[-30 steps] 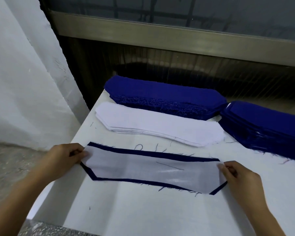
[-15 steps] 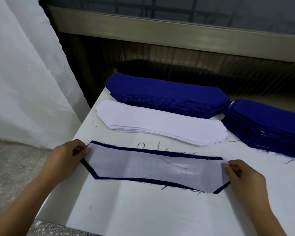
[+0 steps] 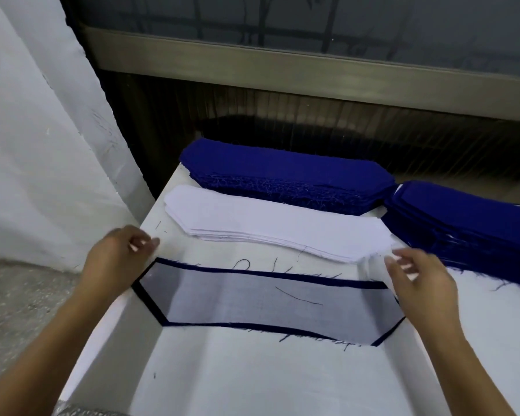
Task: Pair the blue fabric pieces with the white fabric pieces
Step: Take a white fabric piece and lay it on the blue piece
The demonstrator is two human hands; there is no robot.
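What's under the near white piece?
A blue piece: only its dark border shows along the edges of the white piece, plus a tint through the thin cloth. Its middle is covered, and so is the table beneath.

The far stack of fabric pieces (image 3: 282, 175) and the right stack (image 3: 469, 220) were deep royal blue. The near stack (image 3: 267, 226) was plain white. A sheer white piece (image 3: 267, 298) looked greyish-lilac, edged by a navy blue piece (image 3: 312, 277). The table (image 3: 252, 379) was white and the floor (image 3: 18, 310) speckled grey.

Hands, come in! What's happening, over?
Left hand, right hand blurred, grip unclear. White piece lies on blue piece, border showing. Loose thread on top.
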